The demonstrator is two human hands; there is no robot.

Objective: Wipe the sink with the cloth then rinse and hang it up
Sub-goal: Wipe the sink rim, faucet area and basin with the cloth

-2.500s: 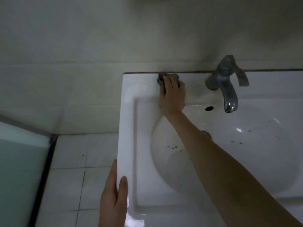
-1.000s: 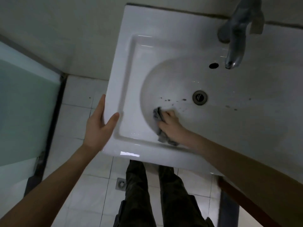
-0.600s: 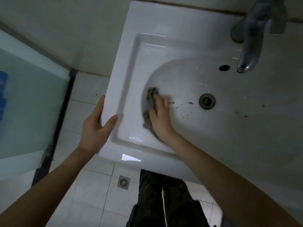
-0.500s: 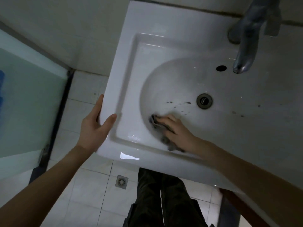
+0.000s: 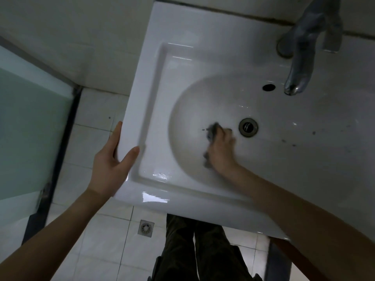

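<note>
**Cloth shifted toward the drain**

Since the frame approx. half a sec earlier, my right hand had carried the cloth away from the near-left part of the bowl to the middle of it, just left of the drain. The head cam had barely shifted, and the left hand had kept its spot.

The right hand's fingers were curled down over the cloth, clamping it against the bowl floor. The grey cloth stuck out past the fingertips and along the hand's left side. Both were motion-blurred, so I couldn't make out the exact finger positions.

The left hand clasped the sink on its left edge near the front-left corner, w/ the thumb on top of the rim and the fingers along the outer side.

At the back edge stood the metal tap, w/ its spout over the bowl and the overflow hole just left of the spout tip. Dark specks dotted the bowl right of the drain.

Below the front edge I saw dark trousers, white floor tiles and a floor drain. A frosted glass panel stood at far left.
</note>
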